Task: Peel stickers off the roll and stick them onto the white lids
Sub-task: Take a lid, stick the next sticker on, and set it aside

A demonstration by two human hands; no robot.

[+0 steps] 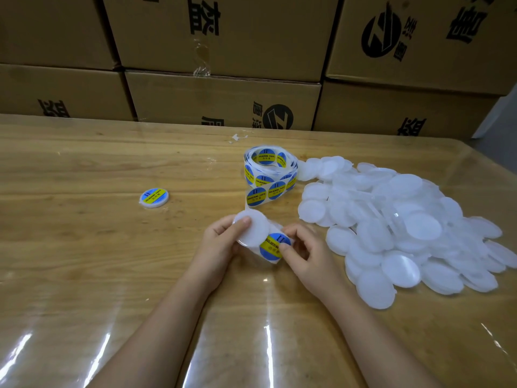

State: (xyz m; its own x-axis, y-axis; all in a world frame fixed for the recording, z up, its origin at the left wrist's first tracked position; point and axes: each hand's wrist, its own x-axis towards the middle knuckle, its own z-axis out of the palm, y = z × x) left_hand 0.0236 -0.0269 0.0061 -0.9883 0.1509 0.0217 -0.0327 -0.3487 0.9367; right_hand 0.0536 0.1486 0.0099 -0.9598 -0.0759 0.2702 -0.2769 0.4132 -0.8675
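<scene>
Boxes point(223, 102) stand behind the table point(84, 247); left hand point(221, 245) grips a lid point(256, 228), right hand point(305, 256) pinches a sticker point(272, 246).

Sticker roll point(270, 166): loosely wound, core hole up, mid-bench. Round blue stickers with a yellow band, "SOLDERING PASTE". Backing strip trails off it toward the near edge. 1 sticker point(272, 246) at the strip end is pinched by the right hand point(305, 253), edge-on to the blank lid point(251, 228) held tilted in the left hand point(218, 242). 1 labelled lid point(154, 197) lies flat, sticker up, well left of the roll. Pile of blank lids point(391, 219) heaped just right of the roll.
</scene>
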